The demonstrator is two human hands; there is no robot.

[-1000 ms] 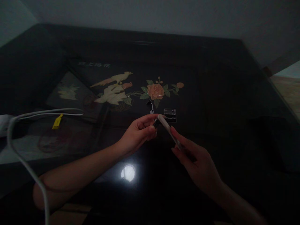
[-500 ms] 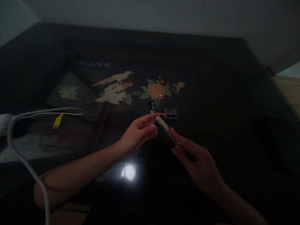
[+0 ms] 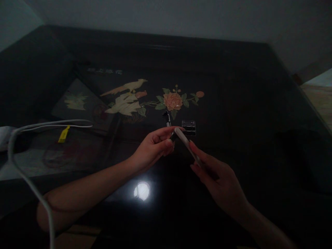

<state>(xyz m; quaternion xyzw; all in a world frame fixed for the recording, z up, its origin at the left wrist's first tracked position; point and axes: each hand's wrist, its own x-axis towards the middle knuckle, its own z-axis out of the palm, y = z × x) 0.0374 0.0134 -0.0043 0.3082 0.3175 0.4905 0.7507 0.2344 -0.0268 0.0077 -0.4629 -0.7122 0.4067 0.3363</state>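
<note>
Near the middle of the view, my right hand [image 3: 220,180] is closed around a slim, pale object with a rounded end [image 3: 183,139], tilted up to the left. Its exact kind is unclear in the dim light. The thumb and fingers of my left hand [image 3: 158,143] are closed on a small dark piece [image 3: 173,135] at the rounded end of that object. Just beyond my left fingertips lies a small black-and-white piece with a bent dark end [image 3: 168,117]. Beside it, a small clear case with dark slots [image 3: 189,127] rests on the table, partly behind my fingertip.
The dark, glossy table [image 3: 246,97] bears an inlaid bird [image 3: 129,84] and a pink flower [image 3: 173,101]. At the left, a white cable [image 3: 28,180] with a yellow tag [image 3: 63,135] loops over the table and hangs near my left forearm. A pale wall stands behind.
The pale object's rounded end has shifted very slightly to the right, along with my right fingers. Both hands otherwise keep their hold and place.
</note>
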